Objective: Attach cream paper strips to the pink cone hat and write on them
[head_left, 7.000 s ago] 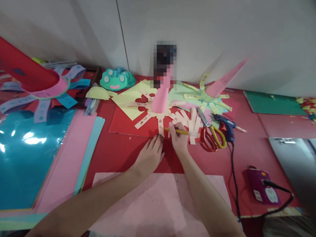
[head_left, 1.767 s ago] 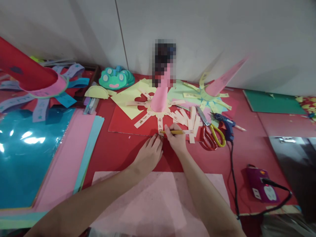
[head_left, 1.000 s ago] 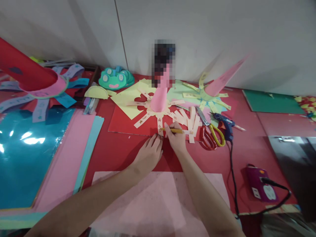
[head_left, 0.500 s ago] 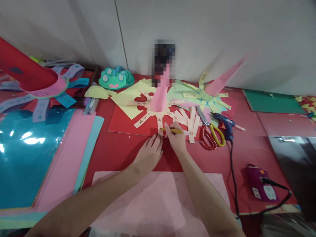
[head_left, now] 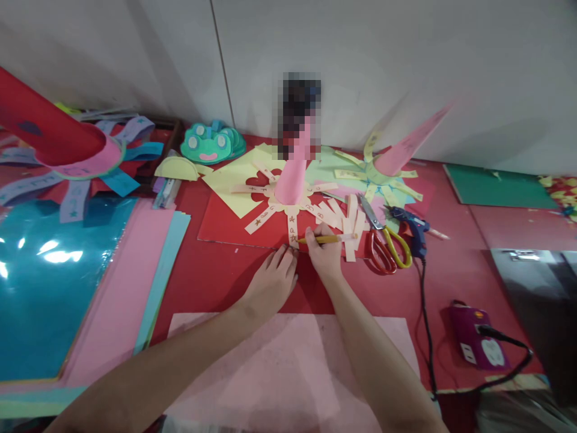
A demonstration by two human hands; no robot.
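A pink paper cone [head_left: 291, 174] stands on a scalloped cream base, with lettered and starred paper strips fanned around it. My right hand [head_left: 325, 251] is closed around a yellow marker [head_left: 328, 239], whose tip is at the lower end of the front strip [head_left: 293, 225]. A star shows on that strip beside the tip. My left hand [head_left: 274, 270] lies palm down just left of it, fingers slightly spread, fingertips by the strip's end at the red sheet's [head_left: 225, 225] edge. Blank strips [head_left: 350, 222] are heaped to the right of the cone.
Scissors [head_left: 383, 240] and a blue glue gun [head_left: 412, 228] with a black cord lie right. A purple power box [head_left: 478, 337] sits further right. Another pink cone [head_left: 408, 141] stands behind. Green frog cutouts [head_left: 210, 144], a large red cone [head_left: 49, 126] and teal sheets [head_left: 58, 282] are left.
The marker tip has moved slightly right and down on the front strip, and more of the star shows. The marker tilts flatter in my right hand. My left hand has stayed in place.
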